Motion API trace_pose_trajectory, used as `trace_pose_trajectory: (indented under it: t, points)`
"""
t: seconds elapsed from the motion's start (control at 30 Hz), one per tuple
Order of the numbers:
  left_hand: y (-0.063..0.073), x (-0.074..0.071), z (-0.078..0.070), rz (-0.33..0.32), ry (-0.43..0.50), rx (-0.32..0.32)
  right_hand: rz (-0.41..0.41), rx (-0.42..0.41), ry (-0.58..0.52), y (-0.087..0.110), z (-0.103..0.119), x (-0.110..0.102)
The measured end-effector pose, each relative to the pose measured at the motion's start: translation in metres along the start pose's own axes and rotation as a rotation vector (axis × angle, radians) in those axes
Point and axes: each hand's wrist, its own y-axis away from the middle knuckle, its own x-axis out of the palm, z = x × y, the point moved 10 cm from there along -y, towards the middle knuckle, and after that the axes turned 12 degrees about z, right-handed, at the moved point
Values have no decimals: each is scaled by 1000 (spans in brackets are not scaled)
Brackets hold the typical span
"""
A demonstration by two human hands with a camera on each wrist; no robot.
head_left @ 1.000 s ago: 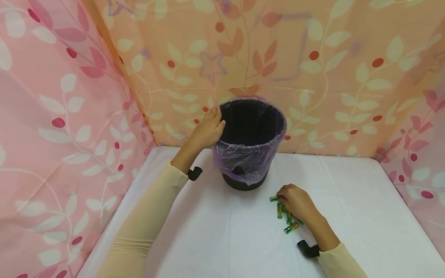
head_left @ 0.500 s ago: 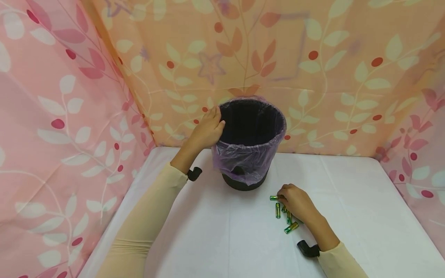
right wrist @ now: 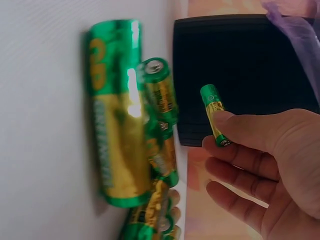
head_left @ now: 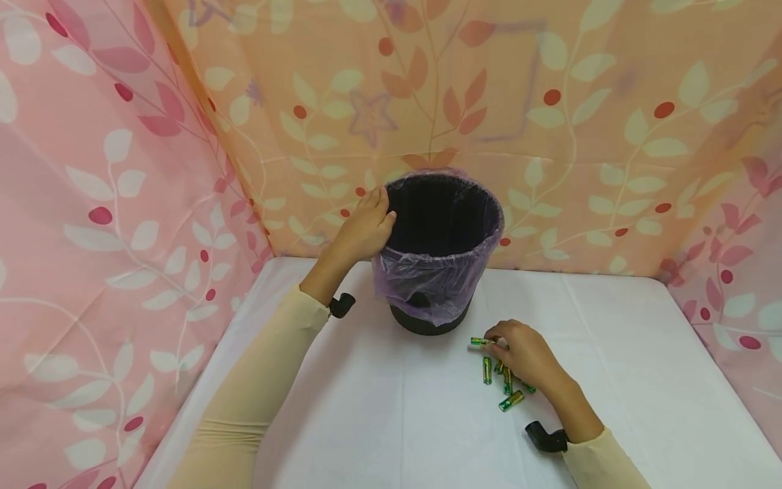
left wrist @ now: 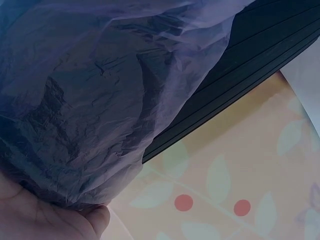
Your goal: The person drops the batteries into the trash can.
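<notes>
My left hand [head_left: 364, 227] holds the left rim of a black trash bin [head_left: 430, 320] lined with a thin purple bag [head_left: 427, 282]. Its palm lies against the bagged side in the left wrist view, and its fingertips reach the rim in the head view. To the right of the bin, my right hand [head_left: 522, 350] pinches a green and gold battery [right wrist: 216, 115] between thumb and fingers, just above the table. Several like batteries lie under and beside this hand, one standing out near the camera as a large battery [right wrist: 117, 135]. The bin's bottom inside is dark.
A white cloth covers the table [head_left: 366, 421]. Close behind the bin hangs an orange leaf-patterned curtain [head_left: 568, 170], with a pink curtain [head_left: 110, 238] along the left side. Both wrists carry a small black device [head_left: 546, 437].
My right hand has taken hold of one battery and raised it slightly off the table, up and leftward in the head view. My left hand and the bin have stayed in place.
</notes>
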Motion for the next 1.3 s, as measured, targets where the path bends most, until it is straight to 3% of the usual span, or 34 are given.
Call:
trace_pose_trajectory:
  t: [0.73,1.0,1.3]
  points:
    - [5,0,0,-2,26,1,-118,-108,-94,13,30,-39]
    - [3,-1,-1,9,14,9,-203,-199,-112,23,44,-64]
    - [-1,1,-1,34,-7,-6,-241,-251,-226,29,51,-77]
